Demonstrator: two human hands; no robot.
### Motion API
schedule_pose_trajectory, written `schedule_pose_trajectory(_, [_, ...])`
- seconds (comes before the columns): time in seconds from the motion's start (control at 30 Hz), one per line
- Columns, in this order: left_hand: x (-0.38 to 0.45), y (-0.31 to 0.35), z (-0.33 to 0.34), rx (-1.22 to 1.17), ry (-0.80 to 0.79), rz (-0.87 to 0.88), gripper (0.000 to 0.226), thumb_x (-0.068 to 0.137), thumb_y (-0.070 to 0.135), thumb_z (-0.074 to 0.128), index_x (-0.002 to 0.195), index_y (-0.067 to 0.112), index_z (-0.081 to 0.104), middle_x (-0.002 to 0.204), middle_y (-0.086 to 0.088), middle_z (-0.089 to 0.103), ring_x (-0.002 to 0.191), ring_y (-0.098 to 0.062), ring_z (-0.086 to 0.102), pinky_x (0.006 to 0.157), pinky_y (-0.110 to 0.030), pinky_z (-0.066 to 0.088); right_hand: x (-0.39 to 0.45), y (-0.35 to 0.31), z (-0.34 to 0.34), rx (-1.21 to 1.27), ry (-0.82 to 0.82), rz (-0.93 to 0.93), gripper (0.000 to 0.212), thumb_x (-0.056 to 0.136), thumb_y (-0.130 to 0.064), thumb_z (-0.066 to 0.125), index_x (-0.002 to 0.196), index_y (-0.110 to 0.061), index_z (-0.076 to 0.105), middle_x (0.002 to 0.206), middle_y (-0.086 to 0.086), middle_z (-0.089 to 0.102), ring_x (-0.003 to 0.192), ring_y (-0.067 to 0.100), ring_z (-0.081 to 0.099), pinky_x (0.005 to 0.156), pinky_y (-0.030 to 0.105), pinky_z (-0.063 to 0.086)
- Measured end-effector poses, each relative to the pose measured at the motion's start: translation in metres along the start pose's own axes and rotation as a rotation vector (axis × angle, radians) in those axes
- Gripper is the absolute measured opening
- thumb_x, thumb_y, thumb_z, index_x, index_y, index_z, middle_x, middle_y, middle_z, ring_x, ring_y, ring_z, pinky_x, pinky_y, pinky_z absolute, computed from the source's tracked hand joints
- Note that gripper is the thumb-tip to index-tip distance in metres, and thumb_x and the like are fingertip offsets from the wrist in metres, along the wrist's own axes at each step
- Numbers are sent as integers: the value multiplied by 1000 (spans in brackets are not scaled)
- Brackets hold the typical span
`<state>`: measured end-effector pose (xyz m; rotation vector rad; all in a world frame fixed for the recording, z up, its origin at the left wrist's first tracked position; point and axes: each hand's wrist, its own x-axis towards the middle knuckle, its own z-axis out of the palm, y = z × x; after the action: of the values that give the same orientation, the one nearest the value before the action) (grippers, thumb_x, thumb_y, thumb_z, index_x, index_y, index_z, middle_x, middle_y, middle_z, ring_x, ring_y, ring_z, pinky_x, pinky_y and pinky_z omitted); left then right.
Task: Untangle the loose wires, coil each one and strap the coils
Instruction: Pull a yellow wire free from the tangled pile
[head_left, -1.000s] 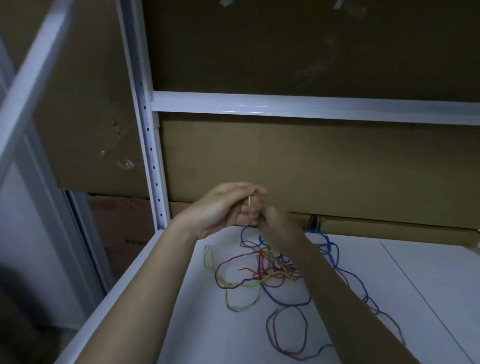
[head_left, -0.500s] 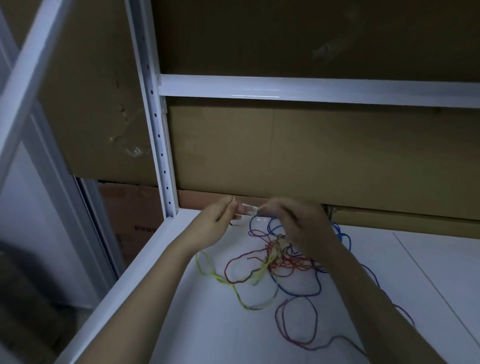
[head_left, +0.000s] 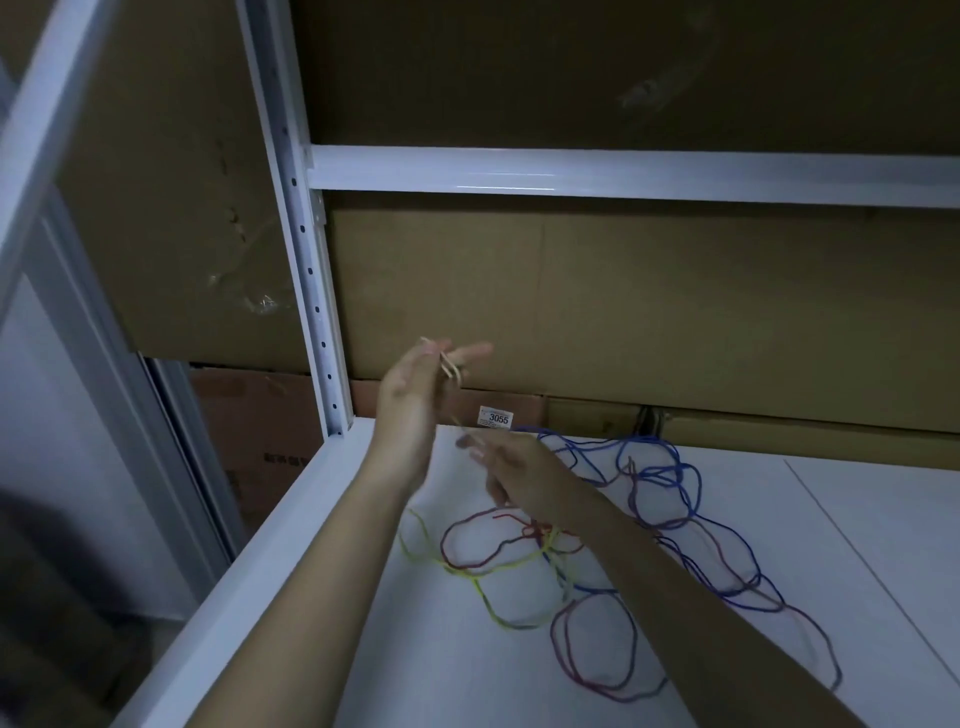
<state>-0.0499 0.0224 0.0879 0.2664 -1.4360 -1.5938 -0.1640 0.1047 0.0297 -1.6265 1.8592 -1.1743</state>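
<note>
Left hand (head_left: 410, 387) pinches a pale strap (head_left: 451, 366); right hand (head_left: 511, 470) grip unclear.
We see the strap hanging top-to-bottom mid-frame over tangled wires (head_left: 613, 530); label (head_left: 496, 417) reads "3055".

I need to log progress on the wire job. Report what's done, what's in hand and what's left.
Done: nothing visible; no finished or strapped coil shows on the white shelf.
In hand: the left hand is raised with a thin pale strand at its fingers; the right hand is below, its grip unclear.
Left: the blue wire, red wire, yellow-green wire and purple wire lie tangled, uncoiled, unstrapped.
</note>
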Motion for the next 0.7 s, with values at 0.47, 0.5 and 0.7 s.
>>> schedule_pose_trajectory(0.47, [-26, -30, -15, 766, -485, -32, 35, 104, 21, 31, 71, 19, 43, 56, 2, 51, 53, -10, 45, 61, -28, 39, -23, -21, -70, -417, 482, -367, 18, 92, -16, 56, 87, -23, 72, 76, -16, 65, 67, 5, 57, 59, 26, 45])
schedule_pose_trajectory(0.5, [-32, -29, -9, 621, -484, -65, 37, 103, 25, 30, 70, 16, 43, 52, 3, 49, 53, -15, 44, 61, -32, 38, -15, -20, -71, -390, 529, -383, 20, 91, -12, 55, 86, -23, 71, 78, -11, 66, 67, 8, 57, 60, 30, 45])
schedule_pose_trajectory(0.7, [-33, -13, 6, 77, -477, 5, 38, 99, 22, 27, 74, 0, 45, 51, 8, 44, 56, -14, 44, 63, -26, 37, 10, 11, -40, -43, 297, -72, 24, 98, -14, 49, 89, -14, 71, 69, 12, 65, 63, 30, 58, 61, 43, 46])
